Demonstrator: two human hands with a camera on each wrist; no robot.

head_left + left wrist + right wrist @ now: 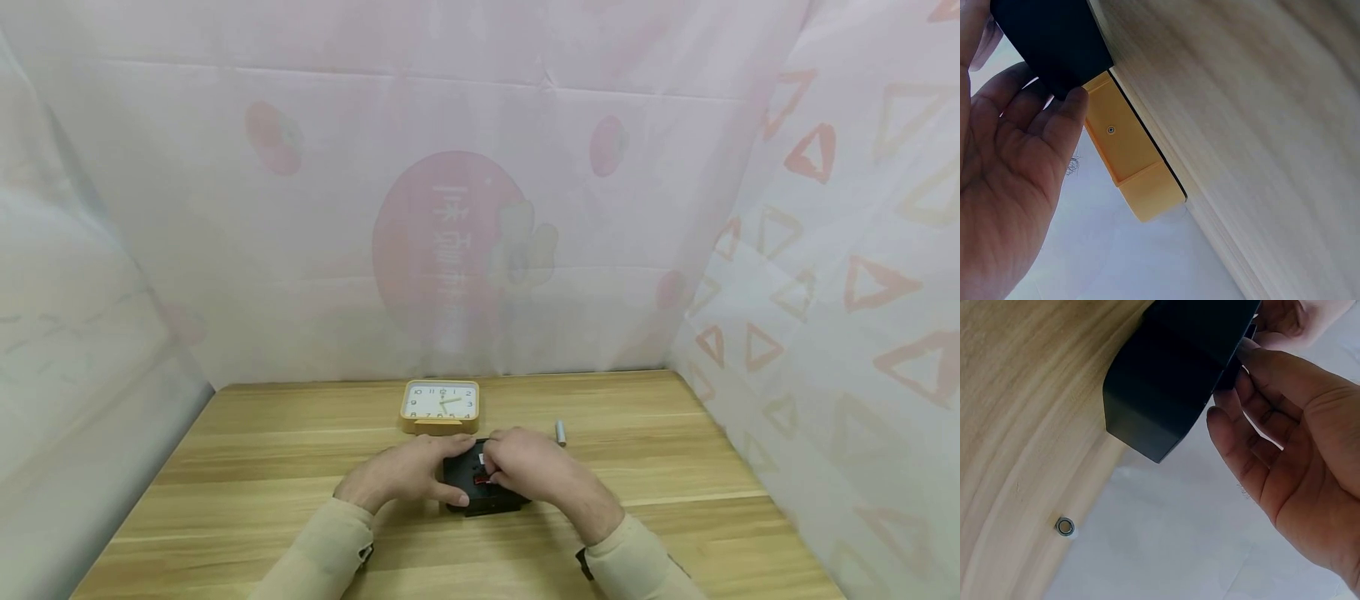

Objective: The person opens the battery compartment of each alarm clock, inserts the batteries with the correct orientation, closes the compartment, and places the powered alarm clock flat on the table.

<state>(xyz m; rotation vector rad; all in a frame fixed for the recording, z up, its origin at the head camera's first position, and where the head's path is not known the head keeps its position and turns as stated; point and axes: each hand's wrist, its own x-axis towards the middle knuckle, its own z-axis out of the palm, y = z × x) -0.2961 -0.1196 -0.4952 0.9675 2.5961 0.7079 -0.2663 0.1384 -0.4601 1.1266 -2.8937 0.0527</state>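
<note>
Back wall (330,225) is basically a creased, pale pinkish sheet with a big faded pink circle (408,242). Right wall (825,367) has reddish and tan triangles (824,154). Surface (285,450) is wood-grain, lighting's pretty soft.

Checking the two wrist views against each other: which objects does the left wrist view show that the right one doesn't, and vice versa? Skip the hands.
Only the left wrist view shows the yellow clock, just its casing, not its dial. Only the right wrist view shows the small silvery cylinder, seen nearly end-on. Both show part of the black device and the wooden table.
</note>
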